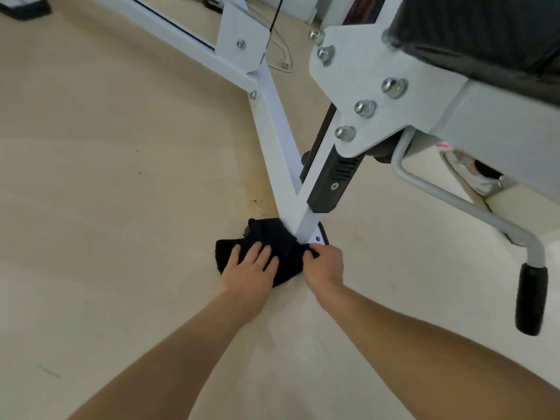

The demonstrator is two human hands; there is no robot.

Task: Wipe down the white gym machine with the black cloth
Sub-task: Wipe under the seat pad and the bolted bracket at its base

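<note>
The white gym machine (278, 122) rises from the floor as slanted square tubes that meet at a foot near the middle of the view. A black cloth (272, 237) lies bunched on the floor against that foot. My left hand (250, 268) lies flat on the cloth with fingers spread straight. My right hand (324, 265) pinches the cloth's right edge beside the foot plate; its fingertips are hidden in the fabric.
A white bolted bracket (363, 86) and a black padded seat (485, 31) overhang at upper right. A grey lever with a black grip (531, 298) hangs at right. A white cable (281, 59) lies on the beige floor (121, 207) behind the frame.
</note>
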